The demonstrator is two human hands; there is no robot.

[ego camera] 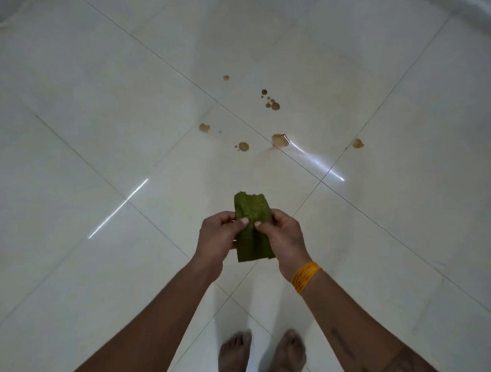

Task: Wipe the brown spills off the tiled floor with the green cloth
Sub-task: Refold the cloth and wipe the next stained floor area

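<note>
Two hands held out over the tiled floor, the green cloth pinched between them.

The cloth is gripped by the left hand and right hand, thumbs pressed on top, above the floor. Several brown spills lie farther off, untouched; a yellow band is worn on the right wrist.

The tiled floor is pale and glossy, its large square tiles set so the thin dark grout lines run diagonally and cross in front of the two bare feet standing on it at six o'clock. Brown spills lie scattered on the tiles toward twelve and one o'clock: a cluster of small round drops, several separate blots, and what may be a faint smeared film around them.
</note>
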